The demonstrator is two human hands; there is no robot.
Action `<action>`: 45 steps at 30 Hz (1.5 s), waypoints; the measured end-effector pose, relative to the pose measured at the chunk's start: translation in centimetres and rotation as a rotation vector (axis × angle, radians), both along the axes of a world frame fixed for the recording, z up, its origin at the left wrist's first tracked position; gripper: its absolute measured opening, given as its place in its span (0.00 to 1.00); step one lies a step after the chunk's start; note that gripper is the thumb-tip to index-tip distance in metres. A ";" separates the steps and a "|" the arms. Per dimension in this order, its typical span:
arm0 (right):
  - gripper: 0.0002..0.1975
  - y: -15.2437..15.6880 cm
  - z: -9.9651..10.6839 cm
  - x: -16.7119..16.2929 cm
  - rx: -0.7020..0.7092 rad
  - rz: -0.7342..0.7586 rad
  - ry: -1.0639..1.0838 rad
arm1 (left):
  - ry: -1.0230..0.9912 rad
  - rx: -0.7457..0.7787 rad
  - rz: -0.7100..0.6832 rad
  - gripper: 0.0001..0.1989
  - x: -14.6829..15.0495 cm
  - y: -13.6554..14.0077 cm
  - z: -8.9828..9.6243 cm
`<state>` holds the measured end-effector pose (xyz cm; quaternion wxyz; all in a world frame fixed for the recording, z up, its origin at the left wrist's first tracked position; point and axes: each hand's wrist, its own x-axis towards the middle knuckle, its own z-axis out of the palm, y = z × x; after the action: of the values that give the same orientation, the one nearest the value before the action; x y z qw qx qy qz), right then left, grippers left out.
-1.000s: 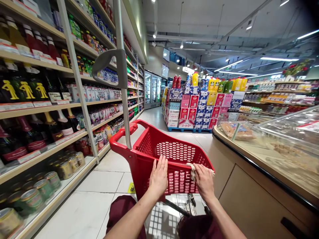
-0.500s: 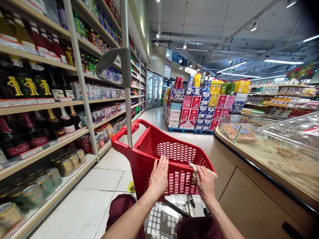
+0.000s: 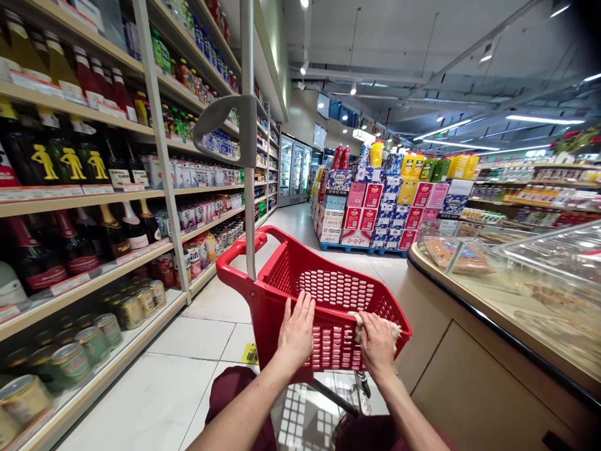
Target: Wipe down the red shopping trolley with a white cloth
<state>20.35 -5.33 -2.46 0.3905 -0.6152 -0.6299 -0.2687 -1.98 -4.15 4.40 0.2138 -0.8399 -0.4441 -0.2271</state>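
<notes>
Right in front of me stands a red plastic shopping basket cart [image 3: 335, 285] with slotted walls and a grey metal pole [image 3: 248, 207] rising at its left. My left hand [image 3: 297, 329] lies flat on the near wall, fingers stretched out towards the rim. On the same rim, farther right, my right hand [image 3: 377, 341] presses a pale cloth [image 3: 393, 328], its fingers bent over it. Part of the cloth is hidden under that hand. I see no goods inside the basket.
Shelves [image 3: 94, 194] of bottles and cans run along the left. A display counter [image 3: 469, 351] with a clear cover stands close on the right. Ahead, stacked drink cartons [image 3: 370, 207] rest on blue pallets. Tiled floor [image 3: 188, 382] lies beneath.
My right hand has slid the cloth left along the rim, nearer my left hand. The left hand stays on the basket wall. The whole view has shifted slightly.
</notes>
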 end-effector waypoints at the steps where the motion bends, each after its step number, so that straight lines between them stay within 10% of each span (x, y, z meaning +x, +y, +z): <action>1: 0.19 0.3 0.2 -1.3 0.007 0.011 0.007 | -0.001 0.008 0.006 0.29 0.0 -0.1 -0.1; 5: 0.18 1.3 1.6 -6.1 -0.010 0.127 -0.013 | 0.020 0.033 0.018 0.30 -0.6 -0.3 -0.3; 13: 0.21 -0.3 -0.1 0.3 -0.007 0.023 -0.003 | -0.031 0.053 0.050 0.32 -2.0 -0.5 -0.3; 20: 0.19 1.7 2.3 -8.0 0.003 0.193 0.002 | -0.036 0.069 0.089 0.32 -3.1 -0.6 0.1; 27: 0.20 0.4 0.9 -2.9 -0.003 0.106 0.000 | -0.068 0.076 0.123 0.33 -3.8 -0.4 0.4; 34: 0.19 2.2 3.0 -10.2 0.017 0.259 0.005 | -0.047 0.090 0.114 0.33 -4.1 -0.5 0.2; 41: 0.20 1.2 1.4 -5.6 0.012 0.164 0.001 | -0.074 0.089 0.144 0.33 -4.8 -0.4 0.6; 45: 0.19 1.7 2.2 -8.5 0.022 0.216 0.012 | -0.033 0.084 0.104 0.33 -3.9 -0.9 0.2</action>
<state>11.85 -3.62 -0.28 0.4277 -0.5412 -0.6871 -0.2281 -5.89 -5.09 4.58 0.2532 -0.8020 -0.4808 -0.2481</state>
